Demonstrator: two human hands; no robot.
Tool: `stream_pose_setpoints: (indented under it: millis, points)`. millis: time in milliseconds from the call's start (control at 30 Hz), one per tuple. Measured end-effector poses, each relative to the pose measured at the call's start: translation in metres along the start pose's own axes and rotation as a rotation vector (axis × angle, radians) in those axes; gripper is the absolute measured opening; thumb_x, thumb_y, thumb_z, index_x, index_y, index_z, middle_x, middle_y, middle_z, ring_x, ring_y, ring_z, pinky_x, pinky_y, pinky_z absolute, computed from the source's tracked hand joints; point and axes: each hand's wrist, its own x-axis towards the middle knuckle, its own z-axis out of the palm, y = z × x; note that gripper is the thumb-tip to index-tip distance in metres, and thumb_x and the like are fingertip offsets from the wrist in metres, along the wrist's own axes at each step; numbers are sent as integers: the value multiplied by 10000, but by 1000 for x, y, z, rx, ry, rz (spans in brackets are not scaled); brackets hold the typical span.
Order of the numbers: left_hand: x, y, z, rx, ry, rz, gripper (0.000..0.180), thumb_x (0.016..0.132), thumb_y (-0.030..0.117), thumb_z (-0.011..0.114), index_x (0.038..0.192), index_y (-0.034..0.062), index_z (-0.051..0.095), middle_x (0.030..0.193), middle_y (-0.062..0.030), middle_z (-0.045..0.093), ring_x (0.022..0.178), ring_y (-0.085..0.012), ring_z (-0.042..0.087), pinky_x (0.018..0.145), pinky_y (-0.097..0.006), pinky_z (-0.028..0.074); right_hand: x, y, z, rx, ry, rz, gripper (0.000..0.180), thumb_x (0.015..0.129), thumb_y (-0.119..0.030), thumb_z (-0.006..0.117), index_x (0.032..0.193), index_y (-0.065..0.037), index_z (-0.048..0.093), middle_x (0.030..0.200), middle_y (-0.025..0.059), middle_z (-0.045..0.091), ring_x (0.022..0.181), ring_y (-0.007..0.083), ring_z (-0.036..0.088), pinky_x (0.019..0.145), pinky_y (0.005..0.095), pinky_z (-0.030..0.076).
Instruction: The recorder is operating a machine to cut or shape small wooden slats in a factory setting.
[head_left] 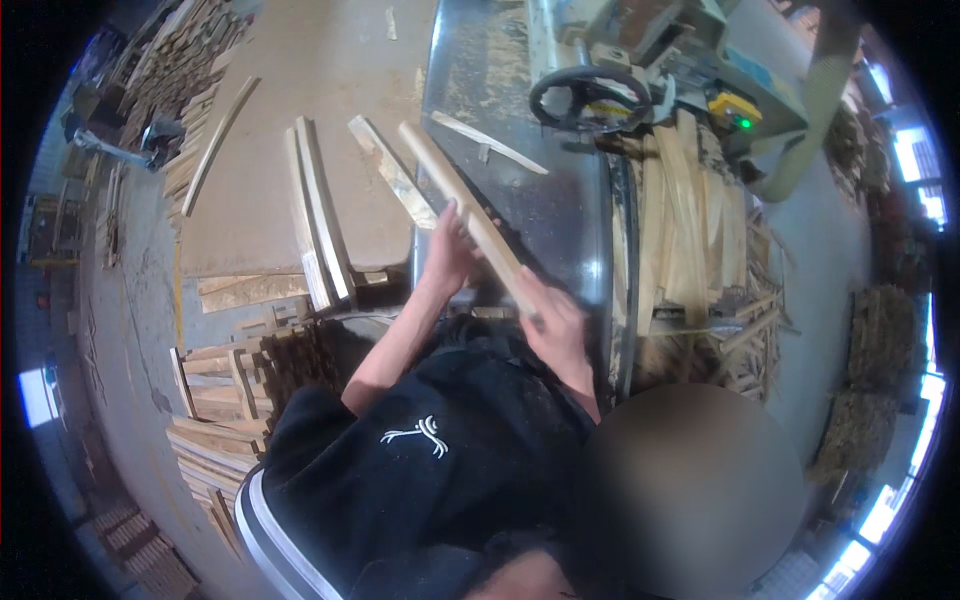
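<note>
A pale wooden strip (460, 195) slants across the metal machine table (567, 215), its far end pointing up and to the left. My left hand (452, 252) is closed around the strip near its middle. Close to its near end, my right hand (555, 318) grips the same piece, with its fingers partly hidden behind the wood. Just left of the strip lies a shorter, rough-faced board (385, 165), whose near end reaches my left hand. A thin wood offcut (490, 142) rests beyond the strip on the metal.
Two narrow strips (328, 225) lie on the brown board surface (240, 235) at left, and a curved one (222, 145) lies farther out. A machine with a black handwheel (590, 98) stands at the far right. Stacked wood (690, 225) fills the right side; more slats (215, 395) sit lower left.
</note>
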Motion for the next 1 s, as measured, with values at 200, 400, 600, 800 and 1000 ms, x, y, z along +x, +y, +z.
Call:
stream_pose_setpoints:
  millis: [200,400,600,800,1000]
  points:
    - [2,-58,27,-186,-82,-66,515,1109,383,382,1428,-19,428,1343,-168,621,1287,-323,594,1082,-473,489,-74,3,-8,-32,212,101,444,869,98,642,1300,0,671,1364,175,652,1215,346,663,987,399,553]
    - [-12,-95,55,415,-99,-234,548,1074,305,510,1505,-25,439,1367,-154,614,1282,-263,575,1093,-471,456,-163,45,14,628,333,768,358,1052,-102,553,1366,69,572,1290,160,700,1096,207,696,972,372,546]
    - [38,-172,33,903,-649,67,619,1050,308,603,1518,-60,434,1508,-203,517,1457,-267,400,1184,-335,322,-167,85,33,1001,541,948,509,1106,-338,479,1377,92,499,1233,217,710,1032,262,723,868,336,563]
    - [65,-172,56,1227,-607,476,628,998,349,662,1468,-36,506,1615,-273,363,1559,-297,238,1188,-379,301,-80,87,22,91,316,1110,510,1060,-362,565,877,101,678,733,232,716,618,292,733,584,435,596]
    - [128,-130,78,866,-505,330,519,1045,346,592,1414,-19,593,1486,-178,570,1499,-254,361,1204,-352,273,-36,180,65,-426,478,933,505,1040,-328,542,736,47,690,594,175,654,651,319,723,628,491,531]
